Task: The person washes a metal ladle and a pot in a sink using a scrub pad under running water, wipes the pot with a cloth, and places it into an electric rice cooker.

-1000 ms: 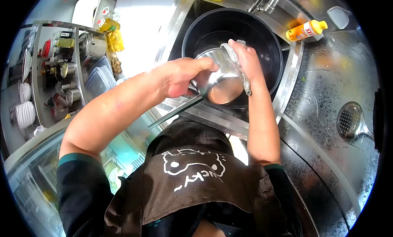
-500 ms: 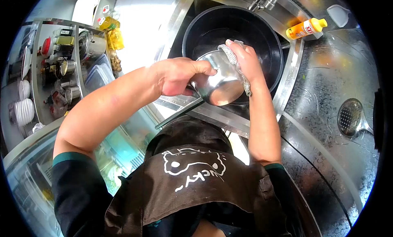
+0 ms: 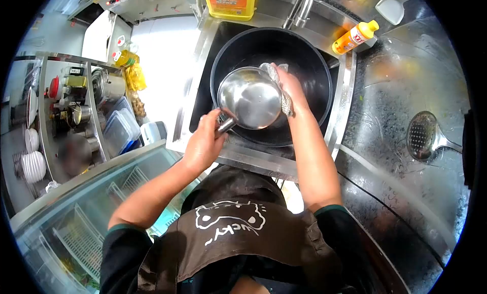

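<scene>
We hold the saucepan [image 3: 253,93] over the black basin [image 3: 321,86], our left hand's [image 3: 203,144] fingers clamped round its handle, our right hand's [image 3: 292,87] closed on a cloth [image 3: 287,104] at its side. If the handle is wet, it could twist loose, and the saucepan could strike the basin.

"ucky~" can be read in white on the brown apron [image 3: 231,230]; print on the far-right orange bottle [image 3: 355,37] cannot be made out.
</scene>
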Action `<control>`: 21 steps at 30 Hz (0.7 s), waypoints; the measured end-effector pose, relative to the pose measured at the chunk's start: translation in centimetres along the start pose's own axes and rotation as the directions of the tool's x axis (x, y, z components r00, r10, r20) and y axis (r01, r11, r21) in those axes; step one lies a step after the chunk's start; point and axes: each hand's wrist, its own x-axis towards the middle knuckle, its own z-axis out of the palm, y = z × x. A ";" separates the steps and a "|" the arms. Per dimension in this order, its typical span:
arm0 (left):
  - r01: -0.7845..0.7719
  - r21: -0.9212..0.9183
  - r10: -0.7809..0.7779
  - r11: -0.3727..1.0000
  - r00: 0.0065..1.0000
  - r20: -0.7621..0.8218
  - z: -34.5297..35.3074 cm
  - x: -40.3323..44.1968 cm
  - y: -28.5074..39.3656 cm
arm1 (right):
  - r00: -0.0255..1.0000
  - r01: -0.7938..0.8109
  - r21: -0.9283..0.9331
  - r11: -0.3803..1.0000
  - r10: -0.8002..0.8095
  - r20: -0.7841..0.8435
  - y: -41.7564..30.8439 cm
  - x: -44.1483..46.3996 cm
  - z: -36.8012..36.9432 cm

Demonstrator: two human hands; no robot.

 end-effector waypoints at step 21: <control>0.355 -0.756 -0.404 0.550 0.905 0.131 -7.6 12.8 -5.9 | 0.963 -0.227 -0.966 -0.124 0.119 -0.242 16.3 10.5 -6.8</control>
